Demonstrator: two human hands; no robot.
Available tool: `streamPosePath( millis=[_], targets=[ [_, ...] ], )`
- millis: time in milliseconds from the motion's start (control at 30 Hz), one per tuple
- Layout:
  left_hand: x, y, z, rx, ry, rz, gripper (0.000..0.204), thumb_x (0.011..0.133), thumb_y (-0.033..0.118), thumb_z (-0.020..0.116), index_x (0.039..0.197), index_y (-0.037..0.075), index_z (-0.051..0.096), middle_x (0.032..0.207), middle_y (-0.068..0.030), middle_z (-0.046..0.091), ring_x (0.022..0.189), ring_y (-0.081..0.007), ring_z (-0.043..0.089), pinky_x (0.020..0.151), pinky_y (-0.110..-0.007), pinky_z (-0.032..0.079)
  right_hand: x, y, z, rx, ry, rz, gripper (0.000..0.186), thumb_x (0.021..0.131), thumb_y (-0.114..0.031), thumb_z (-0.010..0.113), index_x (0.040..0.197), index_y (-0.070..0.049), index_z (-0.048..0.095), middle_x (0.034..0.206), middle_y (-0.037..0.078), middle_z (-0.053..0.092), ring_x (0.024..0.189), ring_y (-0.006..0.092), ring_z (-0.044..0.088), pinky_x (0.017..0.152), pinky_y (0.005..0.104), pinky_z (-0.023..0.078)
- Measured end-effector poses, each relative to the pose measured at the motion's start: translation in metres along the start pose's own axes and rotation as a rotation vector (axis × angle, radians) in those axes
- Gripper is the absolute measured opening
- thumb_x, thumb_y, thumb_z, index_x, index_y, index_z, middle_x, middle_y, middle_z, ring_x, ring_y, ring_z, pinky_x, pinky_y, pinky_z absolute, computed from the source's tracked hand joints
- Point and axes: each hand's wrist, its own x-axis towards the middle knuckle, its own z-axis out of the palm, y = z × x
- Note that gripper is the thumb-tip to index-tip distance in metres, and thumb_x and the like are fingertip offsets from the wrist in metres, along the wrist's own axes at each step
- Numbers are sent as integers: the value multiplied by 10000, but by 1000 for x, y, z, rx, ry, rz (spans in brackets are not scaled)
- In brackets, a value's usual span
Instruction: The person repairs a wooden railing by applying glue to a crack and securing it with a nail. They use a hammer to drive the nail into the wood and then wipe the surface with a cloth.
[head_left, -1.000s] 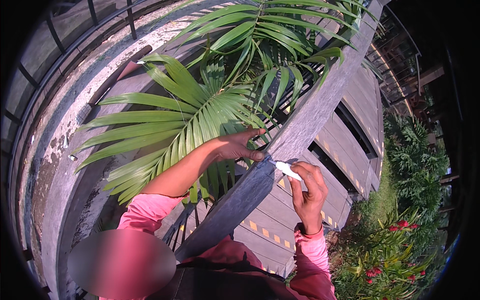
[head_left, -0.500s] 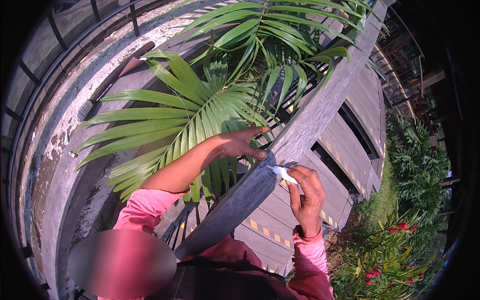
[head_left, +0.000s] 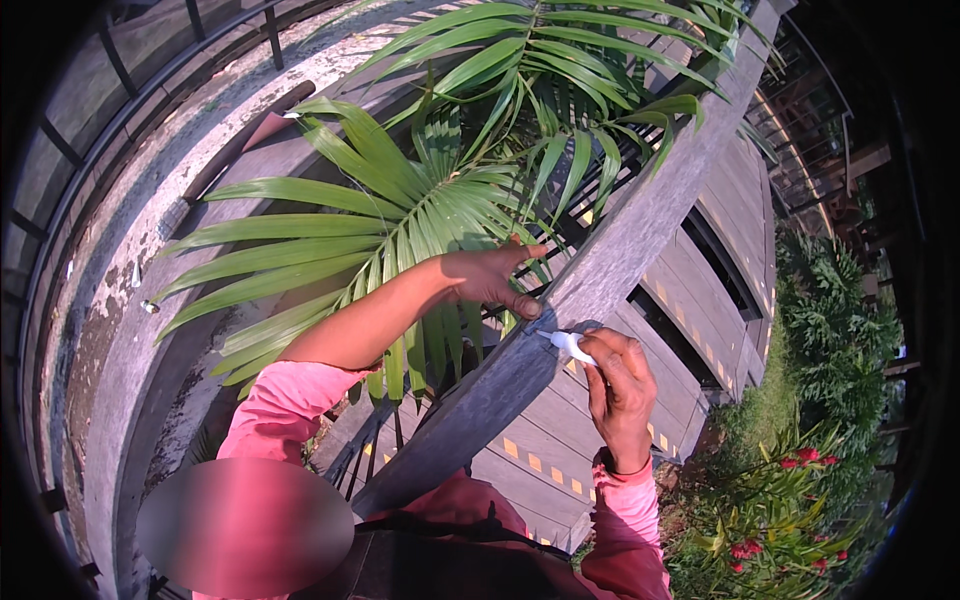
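My right hand (head_left: 622,400) is closed around a small white squeeze bottle (head_left: 570,346) with a narrow tip. That tip points left and meets the top of the weathered grey wooden handrail (head_left: 612,240), at a small bluish-grey patch (head_left: 540,326). My left hand (head_left: 492,277) reaches over from the left with its thumb and forefinger spread apart. Its thumb tip rests at the rail's left edge, right beside the patch; the other fingers are partly hidden. Whether any liquid is leaving the bottle is too small to make out.
Large green palm fronds (head_left: 390,225) hang beside and beneath my left arm. Right of the rail lie grey plank steps (head_left: 540,420) with yellow dashed markings. A second curved rail (head_left: 120,420) runs along the left. Shrubs with red flowers (head_left: 745,548) grow at lower right.
Both hands and the bottle sit almost where they were, with a very slight shift to the right in the picture. The bottle's tip stays at the patch.
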Motion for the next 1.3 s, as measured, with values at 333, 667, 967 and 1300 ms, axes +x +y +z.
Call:
streamPosePath(
  millis=[333, 667, 967, 1300],
  targets=[
    [-2, -10, 2, -165, 1, -22, 1417, 628, 617, 945, 1682, 85, 163, 1714, -335, 38, 1606, -405, 125, 1289, -454, 172, 3, 3, -7, -59, -17, -121, 411, 751, 84, 731, 1135, -64, 727, 1137, 77, 691, 946, 267, 682, 804, 376, 581],
    [-5, 4, 1, -304, -10, -83, 1375, 605, 520, 990, 1686, 178, 214, 1733, -295, -18, 1624, -356, -5, 1292, -474, 129, 2, 14, -12, 133, -33, 3, 281, 897, 5, 719, 1174, -42, 698, 1164, 103, 676, 929, 263, 689, 779, 357, 577],
    [-4, -6, 4, -328, -30, 19, 1346, 644, 528, 968, 1664, 61, 224, 1730, -256, 135, 1621, -345, 85, 1296, -437, 142, -7, 14, -6, 352, 110, 184, 212, 940, -37, 745, 1145, -4, 701, 1092, 118, 708, 950, 225, 696, 784, 327, 551],
    [-5, -13, 1, -322, -28, -31, 1231, 725, 365, 959, 1676, 110, 220, 1755, -208, 59, 1624, -299, 55, 1291, -432, 155, -32, 17, 20, 695, 305, 310, 216, 972, 60, 679, 1185, 21, 680, 1231, 101, 647, 1036, 123, 661, 842, 261, 555]
  ],
)
